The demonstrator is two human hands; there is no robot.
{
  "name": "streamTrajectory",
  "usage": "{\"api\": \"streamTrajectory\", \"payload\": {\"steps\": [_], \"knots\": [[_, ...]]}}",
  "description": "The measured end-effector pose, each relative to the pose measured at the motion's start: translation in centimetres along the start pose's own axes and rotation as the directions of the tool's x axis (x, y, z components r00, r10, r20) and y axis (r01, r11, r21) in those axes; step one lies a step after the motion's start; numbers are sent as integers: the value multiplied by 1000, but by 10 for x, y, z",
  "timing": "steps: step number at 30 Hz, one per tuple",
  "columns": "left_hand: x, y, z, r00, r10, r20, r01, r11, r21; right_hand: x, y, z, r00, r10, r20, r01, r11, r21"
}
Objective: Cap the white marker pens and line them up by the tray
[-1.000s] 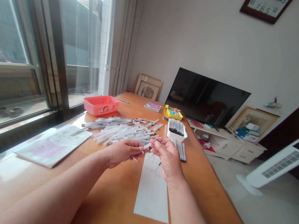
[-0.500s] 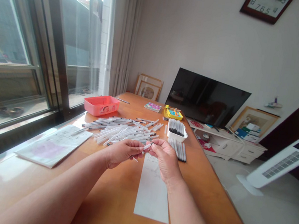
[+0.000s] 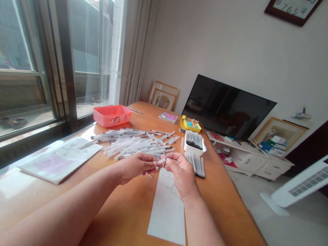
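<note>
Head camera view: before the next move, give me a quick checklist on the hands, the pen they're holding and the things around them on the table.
1. Grip on the pen: ok. The left hand and right hand both pinch a thin white pen.
2. Pen's ends: cannot tell. Too small, and the fingers cover part of it.
3. Loose pen pile: ok. It lies just beyond the hands.
4. White tray: ok. It sits upright-level beyond the right hand, packed with dark-tipped pens.
5. Paper strip: ok. It lies flat below the hands.
6. Red basket: cannot tell what it holds. Its inside barely shows.
</note>
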State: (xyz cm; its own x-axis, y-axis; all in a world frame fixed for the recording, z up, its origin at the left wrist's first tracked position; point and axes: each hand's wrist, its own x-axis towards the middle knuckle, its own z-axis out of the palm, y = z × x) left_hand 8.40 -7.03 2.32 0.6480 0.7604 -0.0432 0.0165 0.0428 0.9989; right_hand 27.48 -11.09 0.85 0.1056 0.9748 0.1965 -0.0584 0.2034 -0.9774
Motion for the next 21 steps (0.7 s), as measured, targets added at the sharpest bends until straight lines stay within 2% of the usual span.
{"api": "streamTrajectory", "payload": {"steps": [8, 14, 21], "knots": [[0, -1, 0, 1000, 7, -1, -7, 1000, 0, 0, 0, 1, 1000, -3, 7, 3, 1000, -3], [1, -3, -1, 1000, 8, -13, -8, 1000, 12, -2, -4, 1, 999, 44, 13, -44, 999, -8], [-1, -1, 1, 999, 10, -37, -8, 998, 64, 1, 0, -6, 997, 47, 57, -41, 994, -106]]}}
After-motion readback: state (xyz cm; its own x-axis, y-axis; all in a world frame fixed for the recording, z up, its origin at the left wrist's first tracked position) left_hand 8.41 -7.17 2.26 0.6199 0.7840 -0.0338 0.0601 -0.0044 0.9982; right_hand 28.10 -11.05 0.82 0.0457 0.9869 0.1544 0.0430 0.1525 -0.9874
